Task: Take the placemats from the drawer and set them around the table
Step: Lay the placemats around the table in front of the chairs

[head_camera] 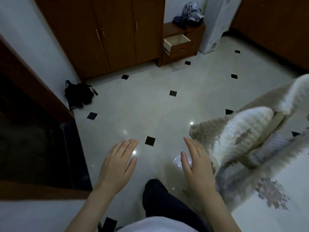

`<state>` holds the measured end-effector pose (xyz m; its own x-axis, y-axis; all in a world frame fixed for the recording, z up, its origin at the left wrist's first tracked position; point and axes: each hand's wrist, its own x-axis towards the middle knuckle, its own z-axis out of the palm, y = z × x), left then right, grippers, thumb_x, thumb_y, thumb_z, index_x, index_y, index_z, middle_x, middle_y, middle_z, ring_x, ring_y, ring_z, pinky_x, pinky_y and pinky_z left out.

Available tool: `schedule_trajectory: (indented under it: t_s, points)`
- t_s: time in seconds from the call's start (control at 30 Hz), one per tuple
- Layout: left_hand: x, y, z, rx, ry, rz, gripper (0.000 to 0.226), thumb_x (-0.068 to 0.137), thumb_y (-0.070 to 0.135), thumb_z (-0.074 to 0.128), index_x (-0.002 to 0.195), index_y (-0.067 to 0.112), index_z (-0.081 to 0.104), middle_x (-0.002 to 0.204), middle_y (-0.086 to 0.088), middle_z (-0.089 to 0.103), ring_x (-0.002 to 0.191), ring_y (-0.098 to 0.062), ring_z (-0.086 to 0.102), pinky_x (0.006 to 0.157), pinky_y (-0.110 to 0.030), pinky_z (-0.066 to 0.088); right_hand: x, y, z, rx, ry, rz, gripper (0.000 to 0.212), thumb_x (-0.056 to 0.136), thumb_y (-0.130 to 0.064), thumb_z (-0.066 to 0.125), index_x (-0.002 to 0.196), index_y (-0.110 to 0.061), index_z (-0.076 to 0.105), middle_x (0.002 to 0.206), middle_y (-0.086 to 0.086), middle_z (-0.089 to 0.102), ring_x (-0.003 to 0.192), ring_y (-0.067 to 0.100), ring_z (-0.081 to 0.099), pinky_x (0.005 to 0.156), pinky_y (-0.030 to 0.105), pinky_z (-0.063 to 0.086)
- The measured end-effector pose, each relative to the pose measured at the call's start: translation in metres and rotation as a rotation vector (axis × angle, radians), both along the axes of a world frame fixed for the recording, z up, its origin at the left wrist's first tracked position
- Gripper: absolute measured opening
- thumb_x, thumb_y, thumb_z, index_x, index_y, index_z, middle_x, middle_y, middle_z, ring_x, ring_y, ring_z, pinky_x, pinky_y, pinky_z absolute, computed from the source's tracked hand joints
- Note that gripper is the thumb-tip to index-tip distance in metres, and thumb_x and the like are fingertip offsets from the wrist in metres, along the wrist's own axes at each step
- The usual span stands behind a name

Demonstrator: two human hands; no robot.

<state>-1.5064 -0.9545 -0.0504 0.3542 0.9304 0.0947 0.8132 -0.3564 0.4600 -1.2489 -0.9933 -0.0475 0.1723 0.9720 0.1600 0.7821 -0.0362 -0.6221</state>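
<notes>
Ahead, drawer (177, 41) open, contents unseen; left hand (117, 164), right hand (195, 164) fingers straight, empty.

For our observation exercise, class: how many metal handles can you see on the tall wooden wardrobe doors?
3 on the wardrobe: a left handle and a middle handle side by side at one door seam, and a right handle on the next door. Others may lie out of frame.

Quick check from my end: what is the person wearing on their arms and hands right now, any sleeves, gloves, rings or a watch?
Nothing shows on them. Both forearms are bare up to the bottom edge of the picture, with no sleeve in view. The left hand and right hand are bare too: no gloves, and no rings, watch or wristband that I can make out in this dim light. Below them are a white top and a dark trouser leg.
</notes>
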Motion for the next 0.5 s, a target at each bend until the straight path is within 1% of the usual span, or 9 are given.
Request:
schedule_trajectory:
  t_s: [0.1, 0.2, 0.27, 0.4, 0.5]
  points:
    - [0.019, 0.082, 0.017, 0.037, 0.011, -0.018, 0.052, 0.098, 0.038, 0.028, 0.144, 0.016, 0.039, 0.144, -0.002, 0.047, 0.135, -0.023, 0.040, 0.111, -0.042, 0.033, 0.022, 0.068, 0.009, 0.017, -0.019, -0.007, 0.052, 0.097, -0.041, 0.034, 0.140, -0.015, 0.048, 0.140, 0.000, 0.053, 0.133, 0.022, 0.044, 0.110, 0.044, 0.037]
    - [0.039, 0.160, 0.039, 0.062, 0.028, -0.049, 0.053, 0.099, 0.038, 0.028, 0.145, 0.016, 0.038, 0.146, -0.003, 0.045, 0.136, -0.023, 0.038, 0.112, -0.044, 0.032, 0.045, 0.130, 0.019, 0.019, -0.031, -0.033, 0.050, 0.097, -0.039, 0.036, 0.139, -0.016, 0.049, 0.138, 0.000, 0.053, 0.129, 0.021, 0.047, 0.103, 0.048, 0.042]
    - [0.054, 0.205, 0.048, 0.079, 0.030, -0.075, 0.053, 0.099, 0.038, 0.028, 0.146, 0.016, 0.038, 0.146, -0.003, 0.045, 0.135, -0.023, 0.039, 0.112, -0.044, 0.032, 0.059, 0.164, 0.023, 0.016, -0.040, -0.067, 0.050, 0.097, -0.039, 0.036, 0.140, -0.016, 0.048, 0.138, -0.001, 0.053, 0.129, 0.020, 0.047, 0.103, 0.047, 0.041]
    - [0.082, 0.276, 0.049, 0.083, 0.015, -0.129, 0.052, 0.098, 0.037, 0.030, 0.145, 0.017, 0.038, 0.144, -0.002, 0.046, 0.134, -0.021, 0.039, 0.111, -0.039, 0.030, 0.082, 0.221, 0.021, 0.029, -0.063, -0.150, 0.051, 0.097, -0.039, 0.035, 0.139, -0.014, 0.049, 0.138, 0.001, 0.053, 0.129, 0.022, 0.048, 0.104, 0.046, 0.041]
    - [0.103, 0.342, 0.037, 0.049, -0.027, -0.157, 0.052, 0.098, 0.037, 0.030, 0.145, 0.016, 0.040, 0.143, -0.001, 0.047, 0.133, -0.020, 0.041, 0.110, -0.041, 0.033, 0.100, 0.272, 0.008, 0.024, -0.074, -0.257, 0.052, 0.096, -0.039, 0.034, 0.137, -0.012, 0.052, 0.136, 0.004, 0.056, 0.127, 0.025, 0.050, 0.103, 0.047, 0.041]
